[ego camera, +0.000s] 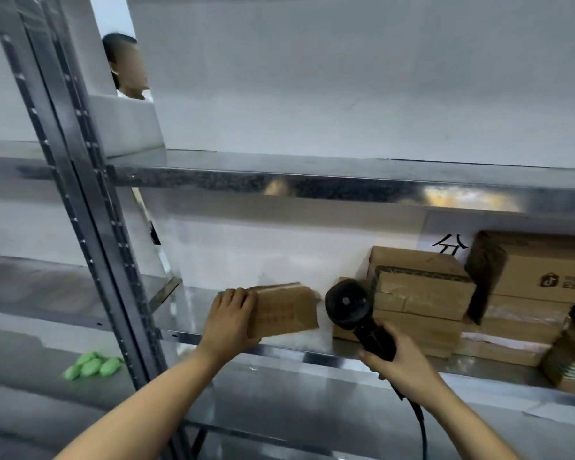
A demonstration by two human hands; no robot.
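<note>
A small brown cardboard box (284, 310) with red print sits on the metal shelf (299, 355), left of centre. My left hand (229, 322) grips its left end, fingers over the top and thumb underneath. My right hand (402, 358) holds the handle of a black barcode scanner (347, 303). The scanner's round head points toward the shelf, just right of the small box. Its black cable (420, 426) hangs down past my right wrist.
Several stacked cardboard boxes (422, 293) fill the right side of the shelf, one larger box (541, 263) on top. Green items (92, 365) lie on a shelf at lower left. A steel upright (80, 200) stands at left. A person (128, 66) is behind the rack.
</note>
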